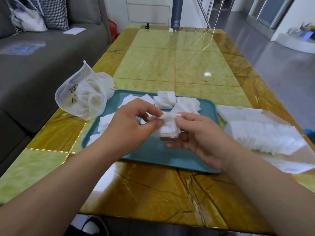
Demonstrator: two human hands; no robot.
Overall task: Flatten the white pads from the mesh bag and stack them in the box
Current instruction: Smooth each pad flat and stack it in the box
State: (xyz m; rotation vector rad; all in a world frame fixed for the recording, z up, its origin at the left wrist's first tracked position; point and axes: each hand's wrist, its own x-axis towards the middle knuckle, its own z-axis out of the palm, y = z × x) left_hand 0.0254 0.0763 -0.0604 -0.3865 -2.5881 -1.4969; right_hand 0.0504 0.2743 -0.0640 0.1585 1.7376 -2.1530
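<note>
The mesh bag (83,97) lies at ten o'clock on the tabletop (187,65); my left grip (134,123) pinches a small stack of white pads (167,126) above the teal tray (153,150); my right grip (199,138) pinches its opposite edge, fingers curled beneath; the box (255,133), holding stacked pads, sits at three o'clock.

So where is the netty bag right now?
In the head view the mesh bag sits on the left of the table, at the teal tray's far-left corner, near the sofa.

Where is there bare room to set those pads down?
The tray is bare in its near half, and so is the table from the tray to the dark bottle. Loose pads crowd the tray's far and left sides.
</note>
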